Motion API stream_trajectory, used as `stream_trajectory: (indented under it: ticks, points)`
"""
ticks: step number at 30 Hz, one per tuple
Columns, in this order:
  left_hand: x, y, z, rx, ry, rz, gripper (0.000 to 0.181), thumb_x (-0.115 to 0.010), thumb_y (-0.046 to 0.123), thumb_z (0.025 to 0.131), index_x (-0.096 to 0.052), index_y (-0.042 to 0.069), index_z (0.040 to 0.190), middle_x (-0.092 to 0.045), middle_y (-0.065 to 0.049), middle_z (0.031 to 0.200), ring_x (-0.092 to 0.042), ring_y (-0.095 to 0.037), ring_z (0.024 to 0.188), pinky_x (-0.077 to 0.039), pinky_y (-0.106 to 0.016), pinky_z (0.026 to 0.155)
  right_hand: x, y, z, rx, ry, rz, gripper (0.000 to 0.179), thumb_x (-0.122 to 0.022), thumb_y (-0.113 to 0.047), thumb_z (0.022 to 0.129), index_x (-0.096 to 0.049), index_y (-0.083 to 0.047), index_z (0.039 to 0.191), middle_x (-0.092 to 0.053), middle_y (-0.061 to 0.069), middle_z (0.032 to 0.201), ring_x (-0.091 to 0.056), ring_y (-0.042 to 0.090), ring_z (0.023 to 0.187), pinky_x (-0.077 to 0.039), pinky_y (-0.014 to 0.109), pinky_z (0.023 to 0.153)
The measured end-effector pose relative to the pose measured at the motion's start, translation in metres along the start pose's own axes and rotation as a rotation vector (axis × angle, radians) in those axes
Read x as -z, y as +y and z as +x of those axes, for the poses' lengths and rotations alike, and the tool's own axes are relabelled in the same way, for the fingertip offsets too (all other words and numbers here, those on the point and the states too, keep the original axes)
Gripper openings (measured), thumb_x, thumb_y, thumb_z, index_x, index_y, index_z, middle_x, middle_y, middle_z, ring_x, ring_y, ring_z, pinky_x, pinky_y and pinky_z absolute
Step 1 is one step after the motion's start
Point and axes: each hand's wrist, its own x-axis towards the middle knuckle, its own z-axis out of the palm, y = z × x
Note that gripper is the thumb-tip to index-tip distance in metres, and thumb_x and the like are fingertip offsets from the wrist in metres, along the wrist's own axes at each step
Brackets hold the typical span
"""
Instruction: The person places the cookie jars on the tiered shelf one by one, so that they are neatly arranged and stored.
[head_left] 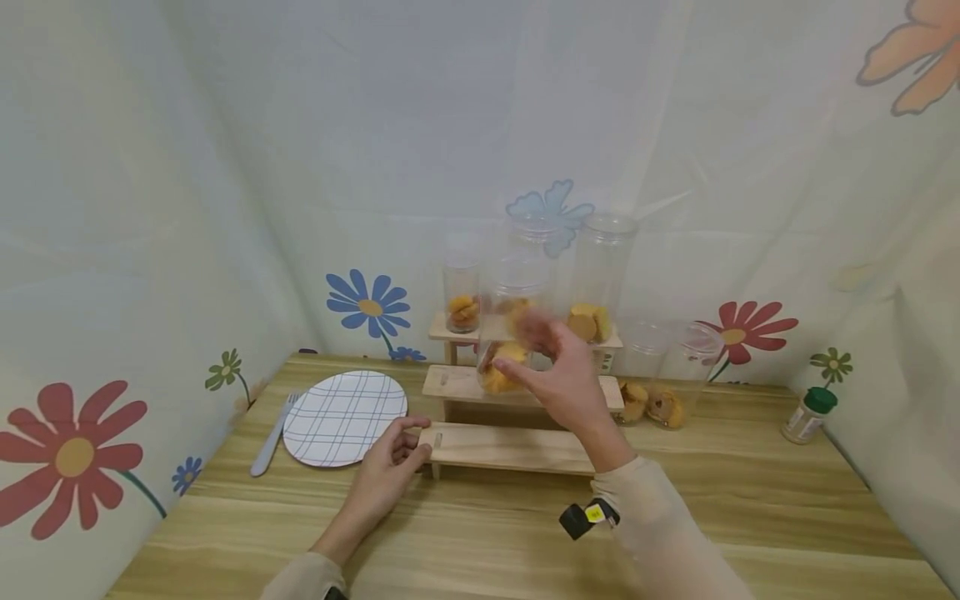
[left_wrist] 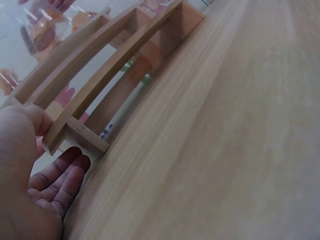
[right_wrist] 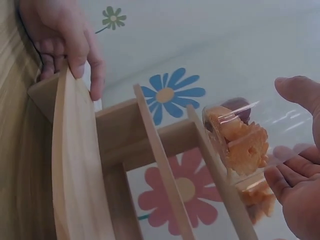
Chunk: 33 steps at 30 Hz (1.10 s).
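A three-step wooden display rack (head_left: 517, 446) stands on the table, and my left hand (head_left: 390, 462) grips the left end of its lowest step. In the left wrist view, curled fingertips (left_wrist: 75, 167) lie below that step, near its end leg. A clear plastic jar with cookies (head_left: 504, 371) is at the middle step. My right hand (head_left: 566, 379) is around this jar, thumb and fingers spread; its far fingers are blurred. From the right wrist, the jar's cookies (right_wrist: 242, 142) show near its base, with the thumb (right_wrist: 297, 92) standing off the wall.
On the top step stand a small cookie jar (head_left: 462, 304), a tall one (head_left: 600, 283) and another partly hidden jar (head_left: 536, 229). Two jars, one nearer (head_left: 671, 404), stand right of the rack. A checked plate (head_left: 345, 417), fork (head_left: 273, 437) and green-capped bottle (head_left: 808, 417) flank it.
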Motion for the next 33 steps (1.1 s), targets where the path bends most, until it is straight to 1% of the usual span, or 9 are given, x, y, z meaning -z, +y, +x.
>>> stream_trajectory:
  ticks: [5, 9, 13, 15, 19, 23, 25, 29, 33]
  points:
    - [0.000, -0.001, 0.000, -0.018, 0.008, -0.001, 0.036, -0.076, 0.011, 0.106, -0.068, 0.013, 0.141, -0.073, -0.010, 0.102, -0.069, -0.017, 0.096, -0.059, -0.024, 0.086, -0.021, 0.004, 0.005, -0.033, -0.035, 0.020, 0.069, -0.095, -0.017, 0.091, -0.062, -0.006, 0.151, -0.067, 0.018, 0.148, -0.066, 0.031, 0.137, -0.053, 0.053, 0.117]
    - [0.001, -0.001, 0.000, -0.011, 0.005, -0.008, 0.035, -0.075, 0.011, 0.107, -0.069, 0.015, 0.141, -0.074, -0.010, 0.102, -0.070, -0.018, 0.097, -0.059, -0.025, 0.087, -0.037, 0.009, 0.009, -0.048, -0.050, 0.032, 0.069, -0.095, -0.020, 0.092, -0.063, -0.009, 0.151, -0.068, 0.018, 0.149, -0.068, 0.031, 0.135, -0.053, 0.056, 0.116]
    - [0.001, -0.001, 0.000, -0.011, 0.000, -0.019, 0.035, -0.075, 0.011, 0.107, -0.069, 0.015, 0.140, -0.074, -0.011, 0.102, -0.070, -0.018, 0.096, -0.059, -0.025, 0.086, -0.049, 0.016, 0.012, -0.065, -0.055, 0.027, 0.069, -0.096, -0.023, 0.091, -0.064, -0.007, 0.149, -0.070, 0.015, 0.146, -0.069, 0.036, 0.134, -0.056, 0.053, 0.113]
    - [0.001, -0.001, 0.000, -0.013, -0.002, -0.024, 0.035, -0.075, 0.011, 0.107, -0.069, 0.015, 0.140, -0.074, -0.011, 0.102, -0.070, -0.018, 0.096, -0.059, -0.025, 0.086, -0.055, 0.019, 0.013, -0.074, -0.051, 0.012, 0.070, -0.097, -0.025, 0.090, -0.063, -0.005, 0.148, -0.070, 0.016, 0.145, -0.069, 0.038, 0.134, -0.057, 0.052, 0.111]
    - [0.000, -0.001, 0.000, -0.016, -0.006, -0.018, 0.035, -0.076, 0.012, 0.107, -0.069, 0.015, 0.141, -0.075, -0.010, 0.103, -0.070, -0.017, 0.096, -0.058, -0.025, 0.086, -0.063, 0.022, 0.012, -0.077, -0.028, -0.023, 0.071, -0.097, -0.027, 0.090, -0.063, -0.002, 0.148, -0.071, 0.018, 0.142, -0.070, 0.037, 0.133, -0.058, 0.052, 0.111]
    - [0.000, -0.001, 0.001, -0.023, -0.006, -0.002, 0.035, -0.075, 0.013, 0.107, -0.068, 0.016, 0.141, -0.075, -0.009, 0.102, -0.070, -0.017, 0.094, -0.058, -0.025, 0.086, -0.069, 0.024, 0.012, -0.059, 0.004, -0.065, 0.071, -0.098, -0.028, 0.089, -0.064, -0.002, 0.145, -0.071, 0.015, 0.136, -0.070, 0.037, 0.130, -0.058, 0.048, 0.111]
    - [0.000, -0.001, 0.001, -0.024, -0.002, 0.005, 0.035, -0.075, 0.012, 0.107, -0.068, 0.016, 0.141, -0.075, -0.009, 0.101, -0.071, -0.017, 0.094, -0.058, -0.025, 0.085, -0.072, 0.024, 0.014, -0.043, 0.018, -0.074, 0.069, -0.098, -0.028, 0.088, -0.065, -0.002, 0.142, -0.070, 0.017, 0.134, -0.070, 0.038, 0.129, -0.058, 0.047, 0.111]
    - [0.000, -0.002, 0.001, -0.025, 0.005, 0.012, 0.035, -0.075, 0.012, 0.107, -0.068, 0.016, 0.141, -0.074, -0.007, 0.101, -0.070, -0.017, 0.093, -0.058, -0.025, 0.084, -0.076, 0.027, 0.015, -0.026, 0.033, -0.092, 0.067, -0.099, -0.027, 0.088, -0.065, -0.002, 0.140, -0.068, 0.021, 0.133, -0.069, 0.036, 0.127, -0.058, 0.046, 0.111]
    - [0.000, -0.002, 0.001, -0.023, 0.005, 0.014, 0.035, -0.075, 0.012, 0.107, -0.068, 0.015, 0.141, -0.074, -0.007, 0.100, -0.070, -0.018, 0.092, -0.058, -0.025, 0.083, -0.079, 0.028, 0.014, -0.032, 0.037, -0.113, 0.069, -0.099, -0.027, 0.088, -0.064, -0.004, 0.143, -0.067, 0.018, 0.135, -0.069, 0.034, 0.128, -0.057, 0.048, 0.112]
